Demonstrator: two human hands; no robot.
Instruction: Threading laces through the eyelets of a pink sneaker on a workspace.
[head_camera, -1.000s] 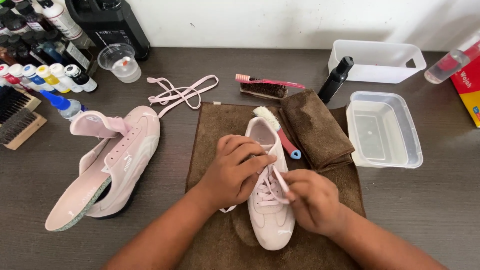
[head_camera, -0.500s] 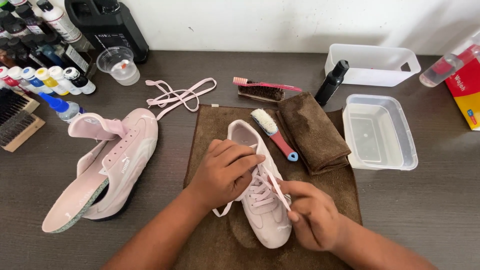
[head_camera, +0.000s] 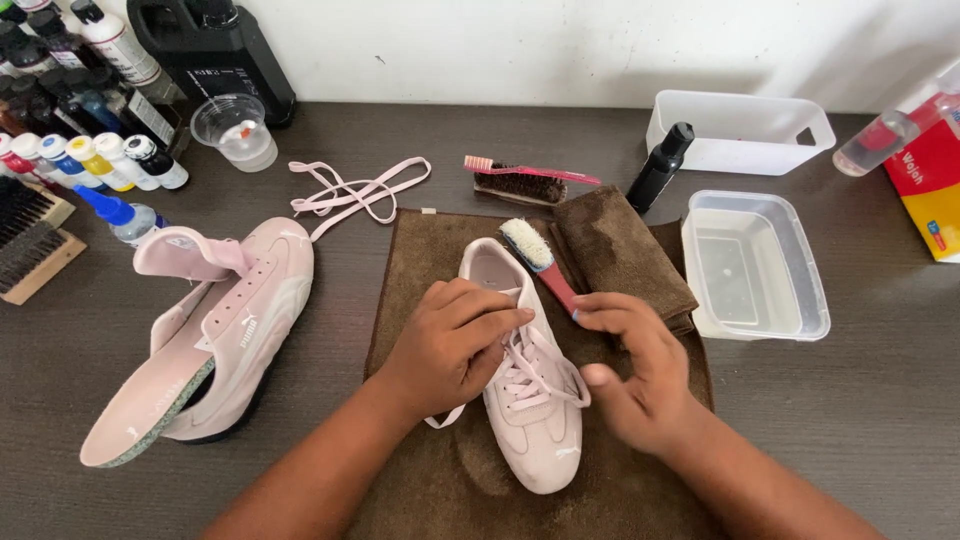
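Note:
A pale pink laced shoe (head_camera: 535, 430) lies toe toward me on a brown towel (head_camera: 420, 260). My left hand (head_camera: 450, 345) presses on its upper lacing and grips it, and a lace end dangles below my wrist. My right hand (head_camera: 640, 370) hovers just right of the shoe with its fingers spread, the thumb close to a lace loop and the fingertips near the red handle of a white-bristled brush (head_camera: 535, 250). Whether the thumb touches the lace I cannot tell.
The second pink shoe (head_camera: 240, 330) lies unlaced at left with its insole (head_camera: 150, 410) pulled out, loose pink laces (head_camera: 355, 187) behind it. Also here: folded brown cloth (head_camera: 620, 255), clear water tub (head_camera: 755, 265), white bin (head_camera: 740, 125), black bottle (head_camera: 660, 165), plastic cup (head_camera: 235, 130), small paint bottles (head_camera: 90, 160).
My right hand has let go of the lace and opened, moving slightly right of the shoe. My left hand stays on the lacing. The view has shifted a little.

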